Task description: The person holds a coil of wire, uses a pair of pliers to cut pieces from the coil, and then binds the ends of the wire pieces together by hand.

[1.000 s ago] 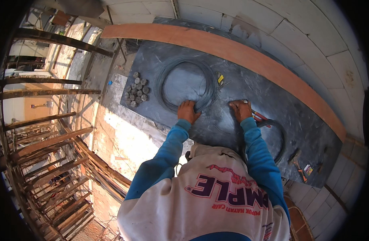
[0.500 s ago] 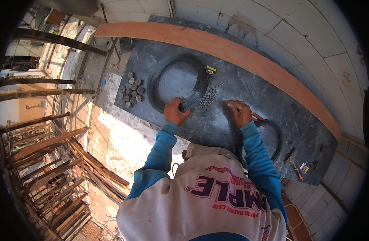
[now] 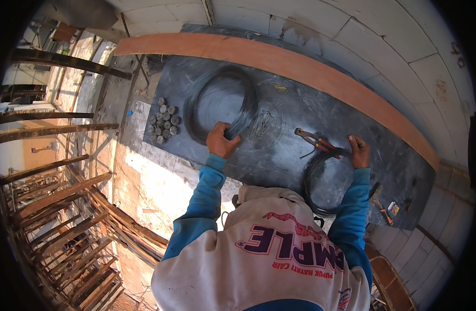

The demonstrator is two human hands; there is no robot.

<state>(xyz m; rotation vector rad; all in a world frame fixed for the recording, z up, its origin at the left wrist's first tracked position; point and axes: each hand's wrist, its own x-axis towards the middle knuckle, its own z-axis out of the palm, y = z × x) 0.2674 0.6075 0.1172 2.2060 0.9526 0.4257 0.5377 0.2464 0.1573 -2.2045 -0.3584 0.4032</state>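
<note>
Your left hand (image 3: 222, 142) grips the near rim of the large wire coil (image 3: 221, 103) lying toward the tabletop's (image 3: 300, 103) left end. Your right hand (image 3: 359, 152) clasps the far rim of the smaller wire coil (image 3: 326, 181) at the near edge, just beside the pliers (image 3: 314, 141).

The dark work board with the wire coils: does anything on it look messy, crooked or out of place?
Little stands out. A few short loose wire strands lie scattered beside the large wire coil that the left hand grips. The right hand rests on the smaller coil, near the pliers.
</note>
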